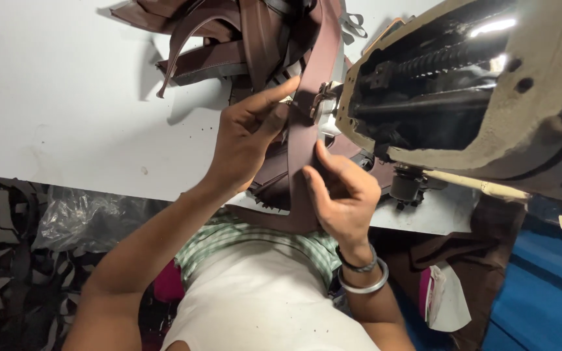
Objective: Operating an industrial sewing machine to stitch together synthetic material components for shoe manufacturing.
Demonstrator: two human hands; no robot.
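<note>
A long dark-brown leather strap (302, 140) runs from my lap up under the presser foot (323, 97) of a beige sewing machine (489, 97). My left hand (248, 133) presses on the strap's left edge close to the presser foot, fingers spread along it. My right hand (341, 192) pinches the strap lower down, thumb on top. On that wrist sit a metal bangle and a dark band.
A heap of brown leather straps (229, 39) lies on the white table (66, 97) behind the needle area. A clear plastic bag with dark scraps (27, 247) sits at the lower left. Blue fabric (548, 286) shows at the lower right.
</note>
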